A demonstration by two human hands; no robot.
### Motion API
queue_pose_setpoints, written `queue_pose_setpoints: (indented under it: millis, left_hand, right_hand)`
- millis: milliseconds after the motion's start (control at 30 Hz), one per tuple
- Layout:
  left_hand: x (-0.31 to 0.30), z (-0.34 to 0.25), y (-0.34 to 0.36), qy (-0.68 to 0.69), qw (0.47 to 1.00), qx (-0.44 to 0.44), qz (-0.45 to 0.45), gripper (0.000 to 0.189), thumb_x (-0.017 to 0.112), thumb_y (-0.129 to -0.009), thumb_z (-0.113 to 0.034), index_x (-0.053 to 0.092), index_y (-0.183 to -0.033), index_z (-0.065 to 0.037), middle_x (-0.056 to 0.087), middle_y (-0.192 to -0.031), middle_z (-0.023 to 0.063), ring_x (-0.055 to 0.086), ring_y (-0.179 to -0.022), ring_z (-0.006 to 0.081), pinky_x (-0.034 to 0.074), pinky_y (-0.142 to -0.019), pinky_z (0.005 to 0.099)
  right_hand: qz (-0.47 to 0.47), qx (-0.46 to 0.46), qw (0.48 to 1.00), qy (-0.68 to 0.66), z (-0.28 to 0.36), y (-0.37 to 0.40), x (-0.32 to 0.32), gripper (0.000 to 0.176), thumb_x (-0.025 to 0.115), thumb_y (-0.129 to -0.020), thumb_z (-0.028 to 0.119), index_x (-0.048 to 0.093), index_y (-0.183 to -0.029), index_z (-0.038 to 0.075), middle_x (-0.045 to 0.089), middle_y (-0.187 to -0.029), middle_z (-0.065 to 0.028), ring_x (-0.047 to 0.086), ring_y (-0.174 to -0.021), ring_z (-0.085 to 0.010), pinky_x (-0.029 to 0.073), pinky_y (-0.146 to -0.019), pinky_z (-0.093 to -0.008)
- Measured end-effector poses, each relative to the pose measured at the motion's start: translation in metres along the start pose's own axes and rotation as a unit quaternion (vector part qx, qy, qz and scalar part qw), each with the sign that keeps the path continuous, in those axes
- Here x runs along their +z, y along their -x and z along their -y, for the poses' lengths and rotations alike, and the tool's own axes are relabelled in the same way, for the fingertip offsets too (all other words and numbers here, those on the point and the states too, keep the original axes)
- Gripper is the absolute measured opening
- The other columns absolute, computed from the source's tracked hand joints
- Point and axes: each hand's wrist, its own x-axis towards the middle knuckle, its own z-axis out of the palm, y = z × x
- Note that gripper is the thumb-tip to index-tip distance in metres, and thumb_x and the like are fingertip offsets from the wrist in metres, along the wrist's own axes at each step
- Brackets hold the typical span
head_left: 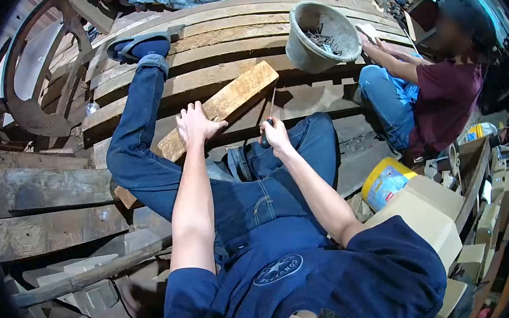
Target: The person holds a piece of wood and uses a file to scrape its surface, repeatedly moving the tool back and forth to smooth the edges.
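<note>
A short, thick wooden beam lies slantwise over my legs and the planks. My left hand grips it near the middle, fingers over its upper face and thumb out along the near side. In my right hand is a screwdriver-like tool with a dark handle, fingers wrapped round it. Its long thin shaft points up and away, just past the beam's far end. Part of the handle is hidden by my fingers.
A grey bucket of nails or metal scraps stands on the slatted planks. At right another person sits with hands by the bucket. A yellow-rimmed tub and cardboard box are beside my right arm. A curved wooden frame stands left.
</note>
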Motion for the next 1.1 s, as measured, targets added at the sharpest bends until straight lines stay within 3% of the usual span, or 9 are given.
queue_pose_setpoints:
  millis: [100, 233, 500, 633, 700, 767, 900, 933, 1100]
  left_hand:
    - [-0.010, -0.001, 0.001, 0.015, 0.999, -0.007, 0.030, 0.109, 0.084, -0.058, -0.069, 0.052, -0.141, -0.007, 0.057, -0.139, 0.0147, 0.051, -0.131, 0.0328, 0.038, -0.111, 0.0481]
    - [-0.005, 0.000, -0.002, 0.013, 1.000, -0.007, 0.022, 0.110, 0.085, -0.056, -0.069, 0.053, -0.141, -0.007, 0.058, -0.139, 0.0143, 0.051, -0.130, 0.0329, 0.038, -0.111, 0.0479]
    - [-0.008, 0.000, -0.002, 0.016, 0.999, -0.007, 0.039, 0.110, 0.084, -0.055, -0.070, 0.053, -0.139, -0.006, 0.058, -0.138, 0.0150, 0.051, -0.131, 0.0325, 0.037, -0.112, 0.0477]
    - [-0.002, 0.000, 0.000, 0.010, 1.000, -0.010, 0.017, 0.112, 0.083, -0.058, -0.070, 0.049, -0.144, -0.007, 0.054, -0.143, 0.0146, 0.047, -0.136, 0.0320, 0.035, -0.115, 0.0475]
    - [-0.002, 0.001, 0.000, 0.006, 1.000, -0.011, 0.024, 0.111, 0.083, -0.059, -0.069, 0.049, -0.144, -0.007, 0.054, -0.143, 0.0145, 0.047, -0.136, 0.0323, 0.035, -0.115, 0.0475]
    - [-0.004, 0.000, 0.000, 0.003, 1.000, -0.009, 0.029, 0.110, 0.083, -0.059, -0.069, 0.049, -0.144, -0.007, 0.055, -0.143, 0.0145, 0.048, -0.135, 0.0326, 0.035, -0.114, 0.0475]
    - [-0.017, -0.004, 0.002, 0.008, 0.998, -0.009, 0.063, 0.109, 0.083, -0.060, -0.068, 0.050, -0.143, -0.007, 0.054, -0.143, 0.0148, 0.048, -0.135, 0.0326, 0.035, -0.114, 0.0474]
    - [-0.010, -0.003, 0.004, -0.001, 1.000, -0.007, 0.023, 0.109, 0.083, -0.059, -0.068, 0.050, -0.143, -0.007, 0.054, -0.143, 0.0145, 0.049, -0.134, 0.0324, 0.036, -0.114, 0.0471]
    - [-0.011, -0.004, 0.003, 0.007, 0.999, -0.014, 0.038, 0.106, 0.083, -0.060, -0.066, 0.051, -0.142, -0.007, 0.055, -0.143, 0.0134, 0.049, -0.134, 0.0319, 0.036, -0.114, 0.0462]
  right_hand:
    - [0.039, -0.004, 0.999, -0.018, 0.009, 0.009, -0.007, 0.010, 0.057, -0.090, 0.009, 0.053, -0.095, 0.001, 0.057, -0.073, -0.0062, 0.058, -0.051, -0.0184, 0.049, -0.048, -0.0327]
    - [0.020, -0.052, 0.998, -0.040, 0.032, 0.025, -0.002, 0.010, 0.056, -0.089, 0.009, 0.051, -0.093, 0.001, 0.057, -0.072, -0.0075, 0.058, -0.050, -0.0183, 0.048, -0.047, -0.0331]
    - [0.005, 0.001, 1.000, 0.019, 0.002, -0.018, -0.003, 0.015, 0.058, -0.093, 0.012, 0.050, -0.100, 0.001, 0.058, -0.073, -0.0091, 0.059, -0.050, -0.0203, 0.049, -0.044, -0.0350]
    - [0.061, -0.012, 0.986, -0.153, 0.016, -0.018, -0.009, 0.007, 0.051, -0.096, 0.005, 0.045, -0.100, 0.005, 0.054, -0.071, -0.0069, 0.057, -0.049, -0.0196, 0.052, -0.045, -0.0363]
    - [0.034, -0.012, 0.990, -0.139, 0.025, -0.014, -0.008, 0.025, 0.049, -0.095, 0.004, 0.043, -0.119, 0.006, 0.052, -0.077, -0.0065, 0.058, -0.056, -0.0174, 0.052, -0.045, -0.0365]
    - [0.054, 0.008, 0.994, -0.097, 0.031, -0.008, -0.012, 0.031, 0.049, -0.096, 0.006, 0.042, -0.126, 0.007, 0.052, -0.079, -0.0061, 0.057, -0.058, -0.0157, 0.051, -0.043, -0.0352]
    - [-0.016, 0.026, 0.999, -0.035, 0.016, -0.007, 0.014, 0.022, 0.049, -0.102, 0.021, 0.048, -0.118, 0.006, 0.050, -0.072, -0.0028, 0.050, -0.045, -0.0144, 0.044, -0.036, -0.0320]
    - [-0.017, 0.032, 0.999, -0.035, 0.019, -0.009, 0.016, 0.025, 0.047, -0.105, 0.029, 0.049, -0.115, 0.006, 0.048, -0.069, -0.0027, 0.050, -0.046, -0.0145, 0.043, -0.035, -0.0316]
    - [-0.066, 0.048, 0.994, -0.077, 0.018, -0.004, 0.015, 0.034, 0.042, -0.108, 0.038, 0.049, -0.105, 0.005, 0.046, -0.066, -0.0038, 0.051, -0.045, -0.0157, 0.042, -0.035, -0.0328]
